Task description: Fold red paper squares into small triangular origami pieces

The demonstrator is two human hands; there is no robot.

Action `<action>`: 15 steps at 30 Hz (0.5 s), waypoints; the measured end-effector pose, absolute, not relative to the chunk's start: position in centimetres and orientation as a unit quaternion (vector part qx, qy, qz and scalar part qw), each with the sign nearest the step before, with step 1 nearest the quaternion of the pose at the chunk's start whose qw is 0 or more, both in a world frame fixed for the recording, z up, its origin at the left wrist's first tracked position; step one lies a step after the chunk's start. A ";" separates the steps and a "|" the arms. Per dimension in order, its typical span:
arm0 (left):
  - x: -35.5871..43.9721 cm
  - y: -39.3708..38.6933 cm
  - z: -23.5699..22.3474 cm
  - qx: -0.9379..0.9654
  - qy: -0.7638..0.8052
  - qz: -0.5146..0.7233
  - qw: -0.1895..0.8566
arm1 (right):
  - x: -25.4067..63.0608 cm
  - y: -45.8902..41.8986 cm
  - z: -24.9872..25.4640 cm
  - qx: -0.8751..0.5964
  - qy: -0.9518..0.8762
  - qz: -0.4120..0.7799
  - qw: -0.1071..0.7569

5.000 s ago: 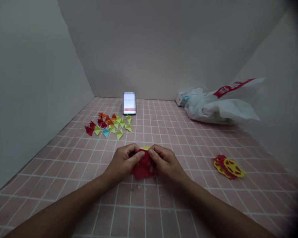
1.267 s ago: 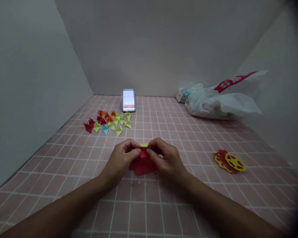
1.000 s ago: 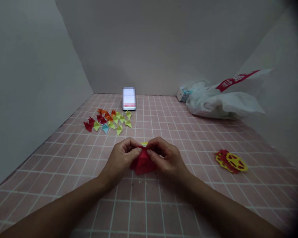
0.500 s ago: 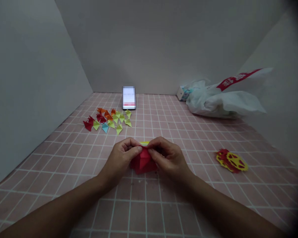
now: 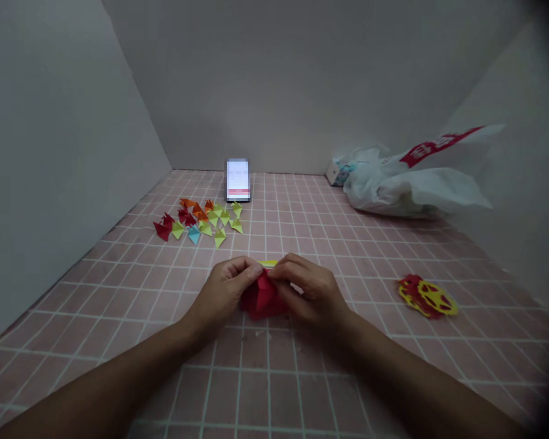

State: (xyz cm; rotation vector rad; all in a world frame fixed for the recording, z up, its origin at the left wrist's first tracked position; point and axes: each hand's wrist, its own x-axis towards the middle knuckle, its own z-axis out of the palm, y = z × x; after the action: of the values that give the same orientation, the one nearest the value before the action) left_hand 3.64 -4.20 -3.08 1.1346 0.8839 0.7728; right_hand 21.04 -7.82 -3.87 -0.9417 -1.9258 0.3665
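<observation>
Red paper (image 5: 264,299) looks partly folded, pinched between both hands at the near middle of the counter (image 5: 281,393).
Left hand (image 5: 217,294) and right hand (image 5: 319,294) grip its far edge with fingers closed; it shows creases but no finished shape, and its remaining folds cannot be told. Small folded paper figures (image 5: 219,236), apparently complete, sit far left.

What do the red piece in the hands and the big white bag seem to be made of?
The red piece looks like thin matte paper: it shows flat faces and crisp creases. The white bag looks like thin plastic film, slightly shiny, perhaps polyethylene; it is crumpled and partly see-through.
</observation>
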 end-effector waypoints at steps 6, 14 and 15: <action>3.6 -4.2 -2.5 0.506 0.408 0.343 0.678 | 21.1 -7.7 -4.1 -0.400 -0.767 0.132 0.483; 3.7 -4.2 -2.4 0.492 0.416 0.347 0.682 | 21.4 -7.7 -3.6 -0.370 -0.807 0.103 0.449; 3.7 -4.2 -2.5 0.486 0.413 0.346 0.688 | 21.5 -7.7 -3.5 -0.372 -0.810 0.095 0.442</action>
State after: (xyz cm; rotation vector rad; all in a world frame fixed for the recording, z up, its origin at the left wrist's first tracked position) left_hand 3.70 -4.23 -2.46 1.0872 0.9236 0.7748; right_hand 21.46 -7.71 -3.54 -0.9238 -2.0110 0.2369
